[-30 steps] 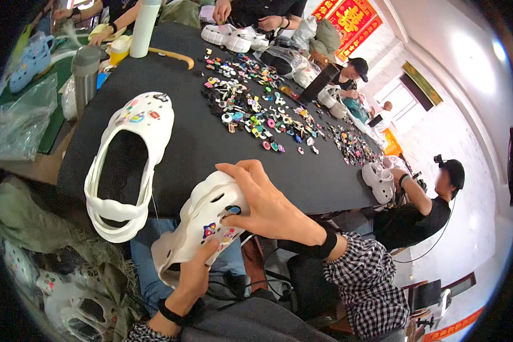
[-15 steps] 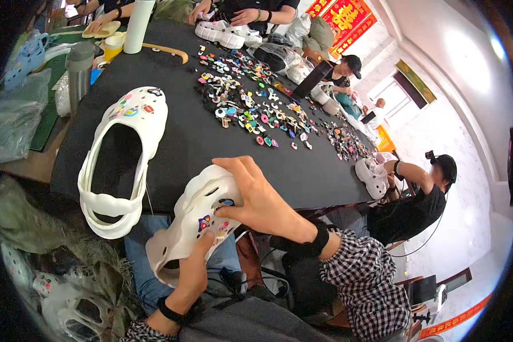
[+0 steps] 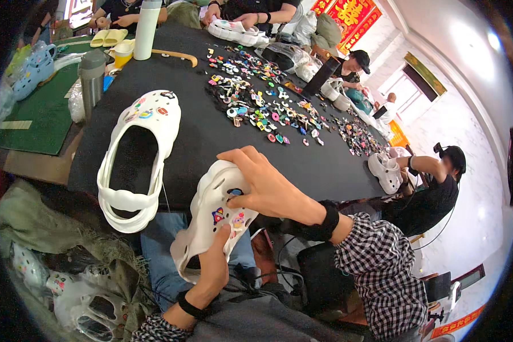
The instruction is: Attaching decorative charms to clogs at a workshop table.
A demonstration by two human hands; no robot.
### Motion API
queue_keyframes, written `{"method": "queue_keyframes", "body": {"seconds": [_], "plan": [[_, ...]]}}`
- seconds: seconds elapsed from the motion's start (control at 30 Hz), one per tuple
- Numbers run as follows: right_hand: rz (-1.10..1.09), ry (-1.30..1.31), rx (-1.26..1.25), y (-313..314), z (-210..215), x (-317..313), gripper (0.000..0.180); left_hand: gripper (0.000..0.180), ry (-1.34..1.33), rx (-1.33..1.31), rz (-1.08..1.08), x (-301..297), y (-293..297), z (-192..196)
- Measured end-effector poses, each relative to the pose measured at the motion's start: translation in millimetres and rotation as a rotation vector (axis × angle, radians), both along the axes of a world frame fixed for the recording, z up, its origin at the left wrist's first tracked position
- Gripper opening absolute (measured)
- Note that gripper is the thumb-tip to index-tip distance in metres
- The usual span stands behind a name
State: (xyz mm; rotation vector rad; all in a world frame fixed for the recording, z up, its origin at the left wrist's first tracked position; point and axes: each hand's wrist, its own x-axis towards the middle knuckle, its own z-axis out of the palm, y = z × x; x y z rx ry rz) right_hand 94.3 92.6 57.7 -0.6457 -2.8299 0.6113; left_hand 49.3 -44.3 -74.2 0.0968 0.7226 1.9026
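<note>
Right fingers (image 3: 251, 165) shifted, gripping clog (image 3: 211, 228)

Second clog (image 3: 135, 153) left of held clog (image 3: 210, 225)

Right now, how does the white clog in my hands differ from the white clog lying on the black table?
The held clog is tilted over the lap, gripped by the left hand and right hand; the table clog lies flat, untouched. The held clog's charms sit mid-upper; the table clog's cluster at its toe. Both are white, holed and decorated.
</note>
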Motion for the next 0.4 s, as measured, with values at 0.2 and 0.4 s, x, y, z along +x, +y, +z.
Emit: {"method": "queue_keyframes", "body": {"seconds": [0.2, 0.4], "plan": [[0.091, 0.035, -0.041, 0, 3, 11, 0.081, 0.039, -0.104, 0.022, -0.104, -12, -6, -1], [0.102, 0.048, -0.103, -1, 6, 25, 0.084, 0.045, -0.069, 0.053, -0.166, -18, -9, -3]]}}
